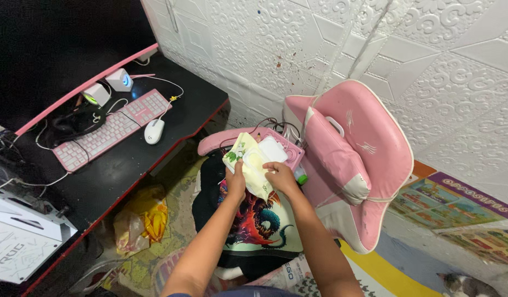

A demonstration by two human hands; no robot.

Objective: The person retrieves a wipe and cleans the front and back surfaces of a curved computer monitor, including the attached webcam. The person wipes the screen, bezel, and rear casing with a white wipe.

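My left hand (pixel 235 181) grips the near left edge of a soft pale yellow-green wipes packet with a white flap lid (pixel 253 162), fingers closed round it. My right hand (pixel 280 176) pinches the packet's right side, thumb and fingers shut on it, so both hands hold it up over the seat of the pink and white padded gaming chair (pixel 353 159). Beneath the packet, on the seat, lies a black garment with a colourful dragon print (pixel 259 220). Just beyond the packet sits a pink box-like device with cables (pixel 289 148). To the far left, a black counter (pixel 155 148) carries a pink keyboard with white keys (pixel 108 129), a white computer mouse (pixel 154 131) and two small white cube speakers (pixel 108 87). Below the counter, on the floor, rests a yellow plastic bag (pixel 141 217). At the near right corner a cat (pixel 465 286) lies on the floor.
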